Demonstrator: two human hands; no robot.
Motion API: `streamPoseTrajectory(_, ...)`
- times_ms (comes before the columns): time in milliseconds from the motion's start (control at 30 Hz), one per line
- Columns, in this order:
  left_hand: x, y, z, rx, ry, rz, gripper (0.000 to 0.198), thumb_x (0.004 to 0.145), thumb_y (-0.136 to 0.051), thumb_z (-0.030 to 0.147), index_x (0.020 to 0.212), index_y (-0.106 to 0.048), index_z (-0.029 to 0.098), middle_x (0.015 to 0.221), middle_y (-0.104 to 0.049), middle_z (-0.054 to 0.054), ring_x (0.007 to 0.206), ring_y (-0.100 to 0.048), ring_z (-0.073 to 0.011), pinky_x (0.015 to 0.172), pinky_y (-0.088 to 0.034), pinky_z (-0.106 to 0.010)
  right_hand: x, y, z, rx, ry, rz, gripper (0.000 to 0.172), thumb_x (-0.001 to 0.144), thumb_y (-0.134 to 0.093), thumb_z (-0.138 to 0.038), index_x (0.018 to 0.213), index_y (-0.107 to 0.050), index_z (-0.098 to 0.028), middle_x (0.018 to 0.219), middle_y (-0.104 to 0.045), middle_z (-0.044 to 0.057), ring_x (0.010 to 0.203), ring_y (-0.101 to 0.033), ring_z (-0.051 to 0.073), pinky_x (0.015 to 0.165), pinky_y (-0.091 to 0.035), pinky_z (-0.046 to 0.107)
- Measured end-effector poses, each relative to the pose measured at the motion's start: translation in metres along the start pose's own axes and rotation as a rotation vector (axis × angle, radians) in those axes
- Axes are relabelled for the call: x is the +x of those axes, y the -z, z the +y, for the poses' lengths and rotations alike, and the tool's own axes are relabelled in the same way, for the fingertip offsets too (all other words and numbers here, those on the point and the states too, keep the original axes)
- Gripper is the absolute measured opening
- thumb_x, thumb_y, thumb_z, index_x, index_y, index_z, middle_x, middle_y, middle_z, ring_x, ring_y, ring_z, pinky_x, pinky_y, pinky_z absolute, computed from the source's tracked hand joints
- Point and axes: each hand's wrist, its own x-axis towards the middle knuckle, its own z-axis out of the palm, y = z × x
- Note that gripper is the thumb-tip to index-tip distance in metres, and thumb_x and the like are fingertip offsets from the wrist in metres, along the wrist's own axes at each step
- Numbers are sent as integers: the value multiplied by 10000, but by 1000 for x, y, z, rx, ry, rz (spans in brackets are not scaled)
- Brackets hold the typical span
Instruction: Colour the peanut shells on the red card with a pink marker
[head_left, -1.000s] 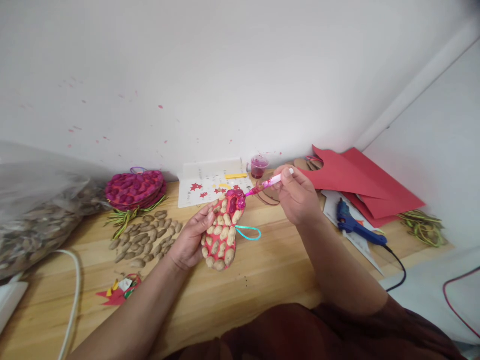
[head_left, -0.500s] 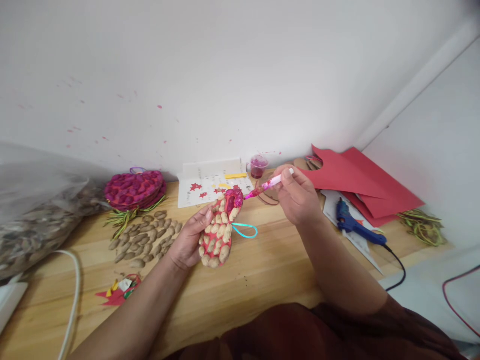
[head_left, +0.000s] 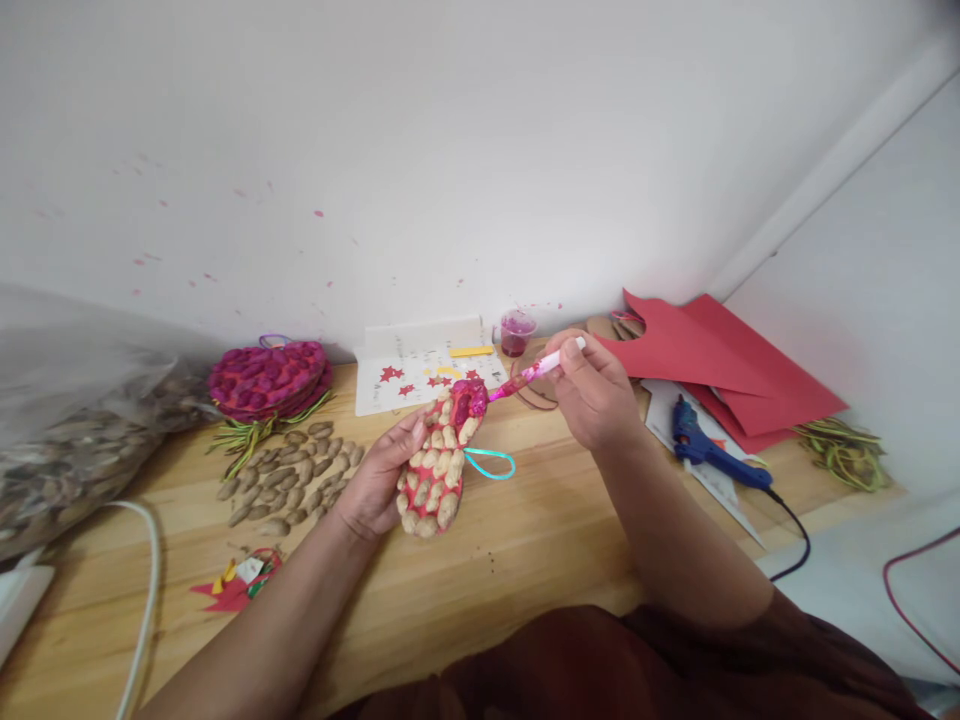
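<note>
My left hand (head_left: 388,470) grips a red craft piece (head_left: 433,462) by its left side, thumb on top. Rows of peanuts cover its face; those at the upper end are coated in magenta paint, the others are bare. A turquoise loop (head_left: 491,464) sticks out from its right side. Pinched in my right hand (head_left: 592,390) is a paintbrush (head_left: 544,365) with a white, paint-smeared handle. Its magenta tip touches the painted end of the craft piece. Behind them, a clear plastic cup (head_left: 517,333) holds magenta paint.
Loose peanuts (head_left: 292,480) lie left, near magenta-painted round pieces (head_left: 270,380) and a bag of peanuts (head_left: 75,470). A printed sheet (head_left: 382,350) with red stars lies behind. Right are red paper (head_left: 712,350), a blue glue gun (head_left: 709,450) with a cord, and green strands (head_left: 844,452).
Very little differs. The brush and my right hand have shifted slightly, with the tip still at the painted end. My left hand holds the craft piece in almost the same place.
</note>
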Motion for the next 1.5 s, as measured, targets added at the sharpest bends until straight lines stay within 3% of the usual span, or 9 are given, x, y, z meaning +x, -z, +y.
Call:
streamPoseTrajectory(167, -2, -1, 0, 21, 20, -13, 459, 699, -978, 312, 1108, -806, 194, 984, -844, -56, 773, -783, -167, 688, -620, -204, 1, -2, 0, -27, 11, 3, 453, 786, -804, -703, 803, -660, -274, 624, -435, -58, 503, -319, 95, 467, -301, 273)
streamPoseTrajectory(333, -2, 0, -1, 24, -24, 1, 485, 683, -992, 301, 1109, -795, 178, 976, -850, -51, 676, -764, -146, 594, -596, -193, 2, 3, 2, -40, 50, 61, 427, 804, -826, -645, 809, -685, -242, 666, -487, -42, 602, -411, 109, 557, -364, 275)
streamPoseTrajectory(467, -1, 2, -3, 25, -64, 50, 500, 708, -976, 282, 1153, -773, 181, 1008, -855, -62, 716, -785, -161, 639, -610, -207, 1, 9, 4, -93, 80, 42, 426, 845, -795, -636, 802, -682, -227, 698, -523, -30, 671, -464, 117, 645, -412, 279)
streamPoseTrajectory(767, 0, 3, -4, 42, -60, 105, 551, 674, -992, 271, 1169, -762, 197, 1051, -858, -89, 848, -826, -240, 753, -657, -286, 0, 15, 7, -207, 147, 47, 356, 928, -728, -585, 876, -720, -233, 724, -541, -24, 675, -470, 115, 620, -384, 262)
streamPoseTrajectory(967, 1, 4, -4, 41, -52, 121, 550, 688, -981, 263, 1183, -754, 193, 1070, -856, -99, 868, -826, -251, 771, -656, -303, 0, 10, 3, -198, 114, 30, 395, 881, -759, -629, 841, -706, -240, 687, -513, -33, 604, -419, 105, 553, -349, 260)
streamPoseTrajectory(1200, 1, -1, -2, 6, -71, 107, 500, 677, -993, 257, 1124, -782, 184, 969, -858, -59, 753, -793, -185, 667, -618, -227, 0, 11, 5, -196, 154, 58, 368, 908, -745, -601, 874, -722, -236, 719, -544, -26, 671, -478, 114, 624, -402, 264)
streamPoseTrajectory(1367, 3, -1, -2, -4, -78, 104, 502, 659, -1000, 259, 1104, -788, 168, 954, -857, -58, 680, -768, -160, 628, -604, -214, -2, 5, -1, -190, 162, -22, 388, 889, -749, -629, 830, -696, -250, 631, -464, -42, 556, -394, 107, 510, -335, 259)
streamPoseTrajectory(1500, 3, 1, -3, 0, -72, 99, 507, 662, -998, 284, 1110, -786, 178, 977, -858, -54, 699, -779, -160, 642, -620, -213, -1, 6, -1, -272, 211, 17, 402, 904, -729, -634, 853, -696, -236, 660, -518, -35, 561, -416, 97, 506, -333, 245)
